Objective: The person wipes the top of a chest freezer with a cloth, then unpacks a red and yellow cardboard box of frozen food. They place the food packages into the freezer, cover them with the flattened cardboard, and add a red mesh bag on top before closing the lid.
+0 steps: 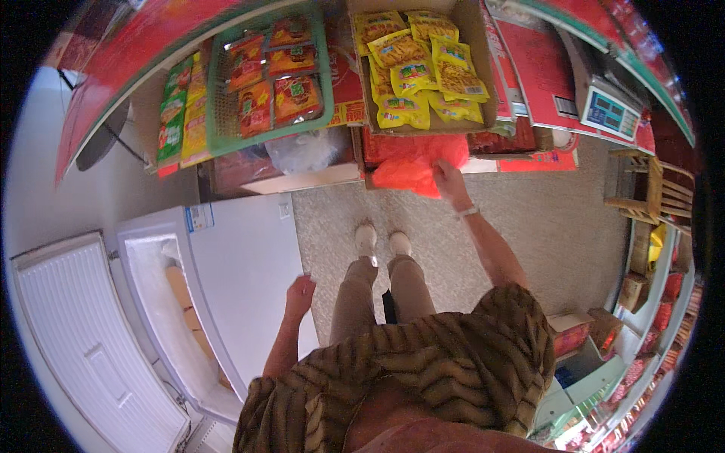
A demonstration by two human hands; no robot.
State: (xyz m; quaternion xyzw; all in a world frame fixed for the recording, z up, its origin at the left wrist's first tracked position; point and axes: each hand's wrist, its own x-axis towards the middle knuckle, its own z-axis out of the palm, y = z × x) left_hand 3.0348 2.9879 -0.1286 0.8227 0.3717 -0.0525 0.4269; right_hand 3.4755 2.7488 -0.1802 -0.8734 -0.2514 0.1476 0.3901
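My right hand (451, 182) grips the edge of a thin red plastic bag (416, 170), which lies crumpled on the shelf below the counter top. Just above it, an open cardboard box (426, 128) holds several yellow snack packets (416, 73). Hanging low by my side, my left hand (300, 295) is curled with nothing visible in it. It is over the edge of a white appliance (241, 266), apart from the counter goods.
A green plastic basket (212, 107) holds red snack packets (297, 96). Clear plastic bags (303, 152) lie below it. A scale (610, 113) stands at the right, near a wooden chair (651, 187). Stocked shelves (651, 317) line the right; a white radiator (93, 334) is left.
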